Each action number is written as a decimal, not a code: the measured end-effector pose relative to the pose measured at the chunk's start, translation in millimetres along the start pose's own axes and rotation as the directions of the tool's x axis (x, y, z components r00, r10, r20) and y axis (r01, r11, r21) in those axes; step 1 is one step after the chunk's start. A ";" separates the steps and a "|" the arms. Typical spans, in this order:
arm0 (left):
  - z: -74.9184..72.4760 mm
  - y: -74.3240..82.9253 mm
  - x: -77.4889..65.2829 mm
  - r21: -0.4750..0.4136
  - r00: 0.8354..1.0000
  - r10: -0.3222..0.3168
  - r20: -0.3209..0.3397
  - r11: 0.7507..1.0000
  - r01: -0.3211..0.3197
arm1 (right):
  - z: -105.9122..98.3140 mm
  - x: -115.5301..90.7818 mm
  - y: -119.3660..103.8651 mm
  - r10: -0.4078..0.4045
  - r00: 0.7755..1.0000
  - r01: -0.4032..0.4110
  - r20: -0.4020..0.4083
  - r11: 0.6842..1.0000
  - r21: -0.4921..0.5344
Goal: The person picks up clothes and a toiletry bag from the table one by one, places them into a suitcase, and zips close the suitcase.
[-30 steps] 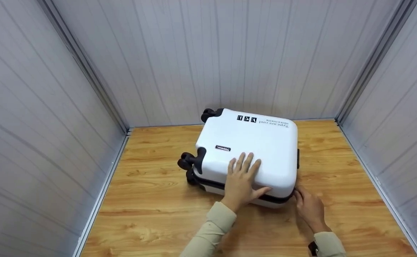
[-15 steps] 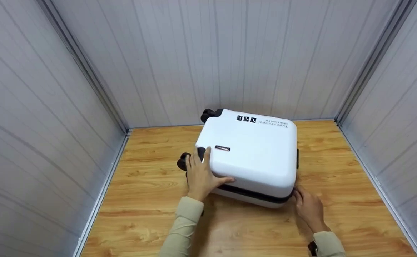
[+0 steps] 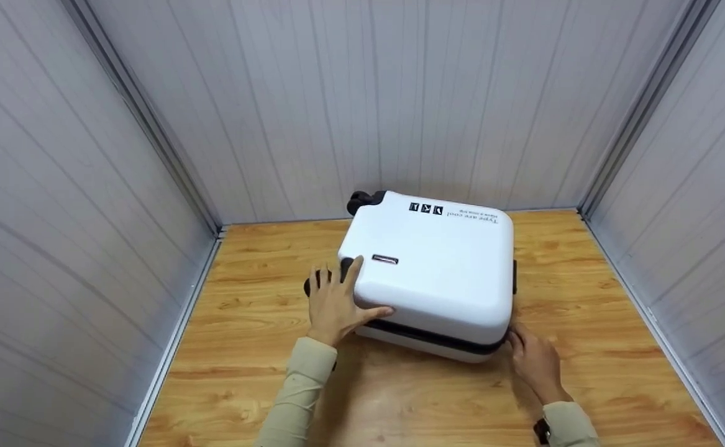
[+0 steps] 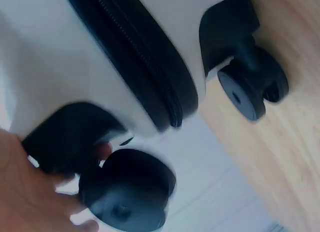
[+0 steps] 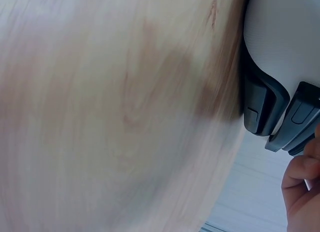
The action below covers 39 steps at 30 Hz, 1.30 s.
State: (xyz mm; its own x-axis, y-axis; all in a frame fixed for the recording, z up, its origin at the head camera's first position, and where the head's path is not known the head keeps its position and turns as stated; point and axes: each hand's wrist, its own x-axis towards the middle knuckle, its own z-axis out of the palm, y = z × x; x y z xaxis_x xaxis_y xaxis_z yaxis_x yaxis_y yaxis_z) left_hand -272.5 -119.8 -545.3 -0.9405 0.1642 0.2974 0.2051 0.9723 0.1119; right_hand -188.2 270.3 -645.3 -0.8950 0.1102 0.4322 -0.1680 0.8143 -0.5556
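A white hard-shell suitcase (image 3: 437,261) lies flat on the wooden floor. Its black wheels (image 4: 132,189) point left, and a black zipper band (image 4: 135,57) runs around its side. Over the near left corner my left hand (image 3: 332,310) rests with fingers spread by the wheel and the thumb along the front side. At the near right corner, the curled fingers of my right hand (image 3: 535,360) pinch at the zipper band; what lies between the fingertips is hidden. In the right wrist view, these fingers are close to a black handle (image 5: 300,114).
Ribbed light-grey walls (image 3: 399,99) stand behind and on both sides, meeting the wood-pattern floor (image 3: 256,385) along metal strips. The far side of the suitcase lies close to the back wall. A dark watch (image 3: 542,431) shows on the right wrist.
My left hand has slid left from the front middle of the lid to the wheeled corner. My right hand has stayed at the near right corner, and the suitcase lies as before.
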 end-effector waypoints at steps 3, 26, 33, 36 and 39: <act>-0.6 -4.5 1.4 0.012 1.000 0.012 0.010 1.000 -0.012 | 0.2 1.0 0.8 -0.005 1.000 0.005 0.001 1.000 -0.006; -6.8 -4.5 -5.7 0.009 0.995 0.096 0.032 0.995 -0.096 | -8.2 42.9 15.7 0.126 0.977 -0.115 0.172 0.991 -0.071; -1.7 2.3 -13.1 0.067 0.993 0.093 -0.066 0.994 -0.089 | -7.2 58.3 20.9 0.131 0.972 -0.116 0.193 0.990 -0.085; 1.3 8.9 -16.7 0.095 0.990 0.093 -0.109 0.992 -0.082 | -8.3 62.9 23.7 0.132 0.974 -0.119 0.186 0.990 -0.082; 3.3 14.3 -19.1 0.099 0.988 0.087 -0.131 0.992 -0.074 | -10.6 64.6 26.0 0.127 0.976 -0.114 0.177 0.990 -0.082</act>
State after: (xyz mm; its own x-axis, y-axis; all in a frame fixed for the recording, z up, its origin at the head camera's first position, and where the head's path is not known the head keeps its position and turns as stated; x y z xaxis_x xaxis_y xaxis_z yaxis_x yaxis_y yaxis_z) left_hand -252.5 -108.5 -552.5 -0.8753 0.2248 0.4281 0.2467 0.9691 -0.0046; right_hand -246.0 304.6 -624.3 -0.9679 0.1104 0.2256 -0.0302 0.8405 -0.5410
